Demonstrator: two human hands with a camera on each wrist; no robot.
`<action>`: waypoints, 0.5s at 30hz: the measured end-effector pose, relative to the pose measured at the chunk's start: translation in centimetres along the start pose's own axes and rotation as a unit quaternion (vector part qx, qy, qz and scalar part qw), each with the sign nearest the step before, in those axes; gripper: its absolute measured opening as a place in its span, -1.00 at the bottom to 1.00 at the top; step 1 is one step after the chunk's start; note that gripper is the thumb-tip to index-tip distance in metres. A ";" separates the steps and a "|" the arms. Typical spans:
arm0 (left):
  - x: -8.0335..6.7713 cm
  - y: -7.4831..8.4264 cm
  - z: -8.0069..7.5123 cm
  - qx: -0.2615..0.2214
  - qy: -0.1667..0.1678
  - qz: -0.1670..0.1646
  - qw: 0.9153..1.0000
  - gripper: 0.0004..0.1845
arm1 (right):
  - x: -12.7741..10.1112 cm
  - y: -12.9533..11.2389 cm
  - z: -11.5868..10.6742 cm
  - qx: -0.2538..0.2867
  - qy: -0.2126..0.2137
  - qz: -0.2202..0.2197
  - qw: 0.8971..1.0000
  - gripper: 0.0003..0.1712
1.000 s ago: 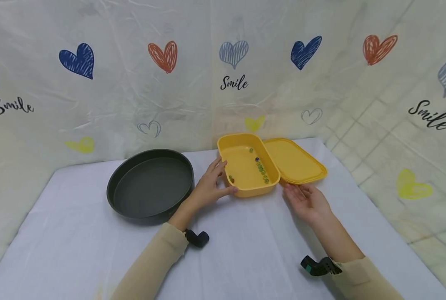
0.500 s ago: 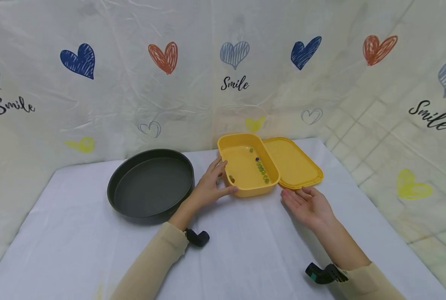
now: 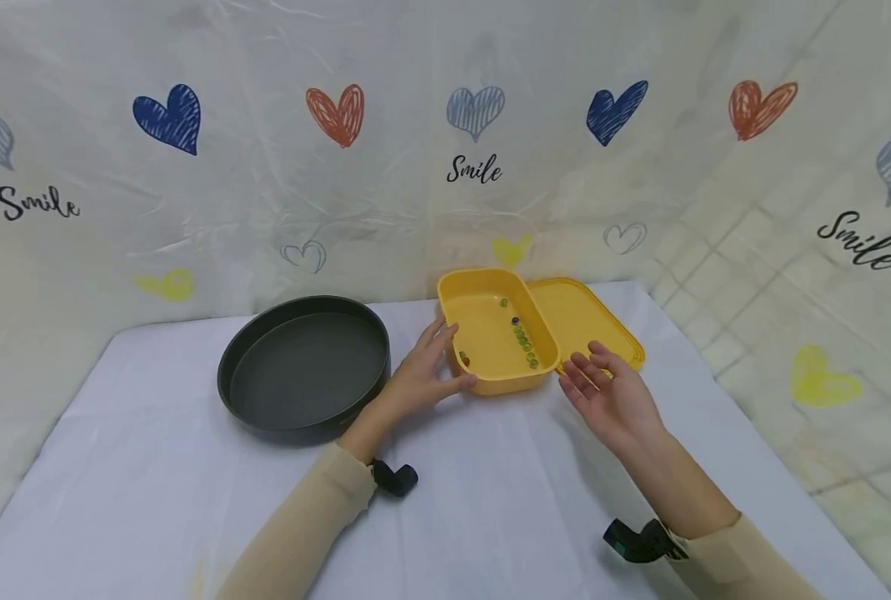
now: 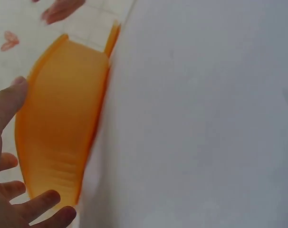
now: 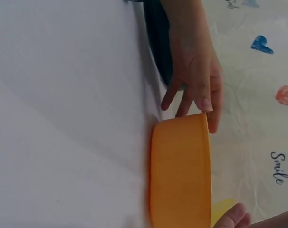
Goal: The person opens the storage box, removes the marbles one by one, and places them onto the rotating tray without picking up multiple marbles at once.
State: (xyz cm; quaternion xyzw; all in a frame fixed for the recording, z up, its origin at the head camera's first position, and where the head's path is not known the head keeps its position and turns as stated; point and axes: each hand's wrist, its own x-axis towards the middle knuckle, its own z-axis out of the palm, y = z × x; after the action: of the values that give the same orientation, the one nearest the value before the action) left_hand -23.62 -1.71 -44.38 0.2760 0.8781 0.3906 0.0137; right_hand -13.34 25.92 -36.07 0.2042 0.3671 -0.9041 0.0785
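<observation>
Table [image 3: 152, 467]: white cloth-covered surface; everything below is placed relative to the yellow box on it.
Backdrop [image 3: 265, 192]: sheet printed with hearts and "Smile", hanging behind the box and to its right.
Round pan [image 3: 304, 364]: dark, shallow, nothing in it; stands just left of the box, apart from it, with the left wrist crossing in front of its rim.
Yellow box [image 3: 496, 333]: open oblong tub near the back edge of the table, long side running away from the person.
Lid [image 3: 591, 321]: same yellow, lying flat and touching the box's right rim; looks hinged or propped there, I cannot tell which.
Left hand [image 3: 422, 375]: holds the box's near-left corner, thumb along the front wall, fingers curled over the left rim; reads as steadying the tub.
Right hand [image 3: 610, 396]: hovers in front of the lid's near edge, right of the box; fingers spread and loose, holding nothing.
Beads [image 3: 523, 342]: small green and dark ones, in a loose line along the box floor's right side; one more near the front-left corner.
</observation>
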 end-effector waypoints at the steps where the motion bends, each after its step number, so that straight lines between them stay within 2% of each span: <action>1: -0.2 0.2 -0.1 0.009 -0.002 0.001 1.000 0.05 | 0.0 0.1 0.5 -0.030 -0.010 -0.010 0.999 -0.60; 3: -0.7 0.9 -0.5 0.021 -0.005 0.008 1.000 0.03 | 0.3 0.2 1.5 -0.089 -0.034 -0.028 0.995 -0.64; 6: -1.5 2.1 -1.4 0.049 -0.006 0.032 0.998 0.01 | 1.1 0.4 2.9 -0.183 -0.065 -0.056 0.979 -0.72; 9: -2.8 3.4 -2.7 0.090 -0.008 0.055 0.994 -0.01 | 2.3 0.7 4.2 -0.277 -0.090 -0.088 0.953 -0.77; 12: -4.5 4.5 -4.2 0.128 -0.010 0.067 0.989 -0.01 | 3.6 1.1 5.2 -0.361 -0.107 -0.123 0.918 -0.76; 15: -6.1 4.8 -5.9 0.166 -0.006 0.077 0.983 -0.03 | 5.1 1.5 5.6 -0.419 -0.124 -0.150 0.887 -0.71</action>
State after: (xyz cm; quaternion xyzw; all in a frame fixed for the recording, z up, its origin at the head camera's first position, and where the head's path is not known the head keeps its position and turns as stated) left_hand -17.54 -6.14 -38.10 0.3434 0.9068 0.2377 -0.0573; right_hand -19.24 20.95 -35.53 -0.0193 0.7255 -0.6848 0.0654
